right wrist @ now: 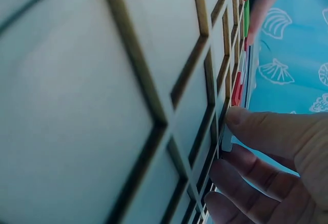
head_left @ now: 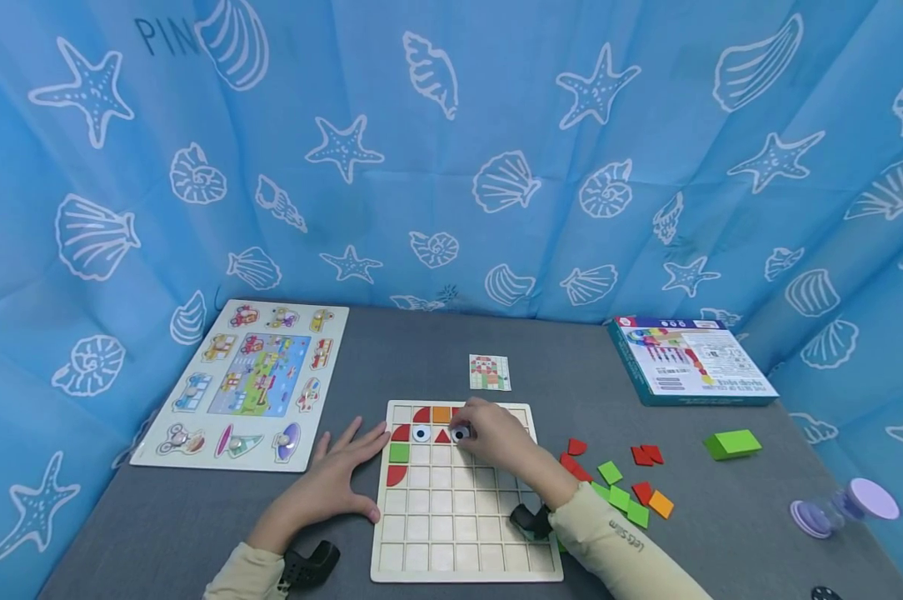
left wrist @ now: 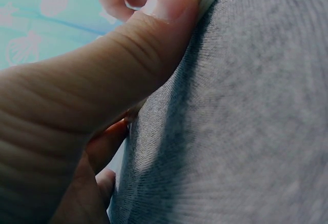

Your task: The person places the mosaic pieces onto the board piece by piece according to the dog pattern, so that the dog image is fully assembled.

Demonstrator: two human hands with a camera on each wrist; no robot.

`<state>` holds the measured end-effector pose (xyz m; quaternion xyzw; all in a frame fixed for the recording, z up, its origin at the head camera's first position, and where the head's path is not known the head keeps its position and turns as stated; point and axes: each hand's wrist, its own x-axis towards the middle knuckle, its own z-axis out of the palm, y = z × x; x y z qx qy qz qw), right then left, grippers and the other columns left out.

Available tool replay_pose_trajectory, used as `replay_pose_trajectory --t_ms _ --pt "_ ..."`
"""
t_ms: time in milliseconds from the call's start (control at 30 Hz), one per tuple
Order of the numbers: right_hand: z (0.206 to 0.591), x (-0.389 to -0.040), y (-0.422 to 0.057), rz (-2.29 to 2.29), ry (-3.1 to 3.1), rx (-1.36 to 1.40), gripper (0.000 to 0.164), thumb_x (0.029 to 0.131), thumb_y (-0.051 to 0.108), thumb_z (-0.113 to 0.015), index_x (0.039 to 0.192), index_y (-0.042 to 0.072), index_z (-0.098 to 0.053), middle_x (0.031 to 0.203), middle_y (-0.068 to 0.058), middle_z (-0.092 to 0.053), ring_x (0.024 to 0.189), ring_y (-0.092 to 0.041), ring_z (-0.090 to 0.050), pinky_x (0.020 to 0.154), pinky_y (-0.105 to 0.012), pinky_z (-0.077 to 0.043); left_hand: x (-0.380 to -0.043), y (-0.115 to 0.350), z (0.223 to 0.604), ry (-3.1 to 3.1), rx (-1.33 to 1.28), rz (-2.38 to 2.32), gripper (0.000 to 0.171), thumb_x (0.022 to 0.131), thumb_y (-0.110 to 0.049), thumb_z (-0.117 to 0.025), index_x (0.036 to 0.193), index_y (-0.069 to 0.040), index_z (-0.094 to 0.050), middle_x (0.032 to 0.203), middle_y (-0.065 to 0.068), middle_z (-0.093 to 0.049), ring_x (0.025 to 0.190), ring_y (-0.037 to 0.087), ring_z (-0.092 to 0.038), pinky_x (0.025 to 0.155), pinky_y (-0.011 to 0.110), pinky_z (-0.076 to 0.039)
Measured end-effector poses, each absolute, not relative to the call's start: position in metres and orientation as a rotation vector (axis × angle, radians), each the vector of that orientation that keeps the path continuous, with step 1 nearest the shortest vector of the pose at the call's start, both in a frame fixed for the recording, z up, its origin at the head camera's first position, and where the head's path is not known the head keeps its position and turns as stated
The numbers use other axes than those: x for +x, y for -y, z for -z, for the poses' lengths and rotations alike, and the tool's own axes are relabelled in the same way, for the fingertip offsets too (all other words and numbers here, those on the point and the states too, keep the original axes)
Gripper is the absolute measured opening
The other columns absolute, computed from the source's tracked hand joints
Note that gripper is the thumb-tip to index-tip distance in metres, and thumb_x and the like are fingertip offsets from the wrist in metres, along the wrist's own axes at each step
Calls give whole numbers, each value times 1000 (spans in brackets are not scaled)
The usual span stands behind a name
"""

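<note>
A pale grid board (head_left: 441,527) lies on the grey table, with red, orange and green tiles and a white tile with a black dot (head_left: 421,433) in its upper left cells. My right hand (head_left: 496,433) is over the board's upper part, pinching a second white dotted tile (head_left: 460,433) just right of a red triangle (head_left: 441,437). The right wrist view shows thumb and fingers about the white tile's edge (right wrist: 227,141). My left hand (head_left: 336,479) touches the board's left edge, fingers spread, its thumb (left wrist: 169,3) against the rim.
Loose red, green and orange tiles (head_left: 619,498) lie right of the board. Behind it is a small picture card (head_left: 490,372). A knobbed puzzle board (head_left: 189,333) lies left; a flat box (head_left: 699,367), a green block (head_left: 735,444) and a purple-capped container (head_left: 834,510) are right.
</note>
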<state>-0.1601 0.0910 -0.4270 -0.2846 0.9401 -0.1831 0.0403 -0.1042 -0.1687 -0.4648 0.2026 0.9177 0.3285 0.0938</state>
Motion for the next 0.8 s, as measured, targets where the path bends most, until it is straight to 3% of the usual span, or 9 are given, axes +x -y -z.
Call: replay_pose_trajectory --t_ms 567,800 --pt "423 -158 -96 579 -2874 -847 18 75 13 -69 93 16 -69 88 3 -57 72 -6 -52 60 -22 -45 -105 169 465 -2724 593 -956 110 46 -59 -73 140 -20 -31 146 -3 -23 136 30 -4 98 62 4" --pt "408 -150 -136 662 -2963 -647 23 75 13 -70 98 14 -68 94 1 -59 68 -9 -50 57 -24 -42 -104 170 465 -2722 600 -968 109 46 -59 -72 139 -20 -31 146 -3 -23 136 30 -4 98 62 4"
